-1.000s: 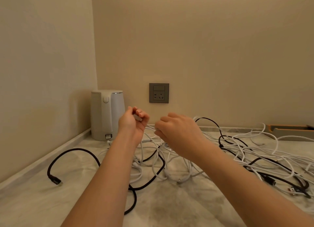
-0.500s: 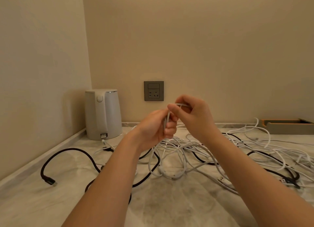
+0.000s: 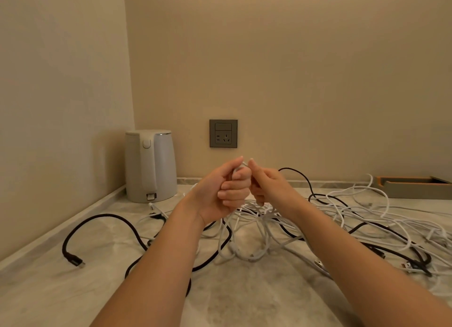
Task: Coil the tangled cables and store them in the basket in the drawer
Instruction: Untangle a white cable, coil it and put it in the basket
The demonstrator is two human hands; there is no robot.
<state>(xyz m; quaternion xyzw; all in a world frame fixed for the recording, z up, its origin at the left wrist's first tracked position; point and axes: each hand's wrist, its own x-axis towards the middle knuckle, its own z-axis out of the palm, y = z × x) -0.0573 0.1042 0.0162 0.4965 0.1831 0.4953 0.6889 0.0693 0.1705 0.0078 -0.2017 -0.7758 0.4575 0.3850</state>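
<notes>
Head view: both hands are meeting knuckle to knuckle above the counter, with the cables lying under and beyond them.
Counter [image 3: 244,297]: a pale marbled slab is running under both forearms and carrying everything here.
Cable pile [image 3: 259,229]: white and black leads are lying crossed over each other, starting just below the hands and spreading well out to the right. They are looking light and limp, so any loop is likely to drag its neighbours along.
Kettle [image 3: 150,166]: it is standing upright to the left of the left hand, in the corner.
Tray [image 3: 415,187]: it is sitting far to the right of the right hand, against the wall. No basket or drawer is showing.
Black cable [image 3: 105,215]: it is arching across the counter left of the left forearm. It is looking thicker and springier than the white ones, so it may be resisting a tight coil.
Left hand [image 3: 220,192]: its fingers are curling round the white cable, thumb up.
Right hand [image 3: 271,184]: it is pressing against the left hand and gripping the same cable.
White cable [image 3: 238,167]: a small loop is peeking out between the thumbs, and the rest is hanging down into the pile. It is looking thin and smooth, so it could be slipping. It is best held near an end and fed loop by loop.
Socket [image 3: 223,133]: it is sitting on the wall above the hands.
Plug [image 3: 75,262]: it is ending the black cable far left of the left forearm, and is offering a firm place to start.
</notes>
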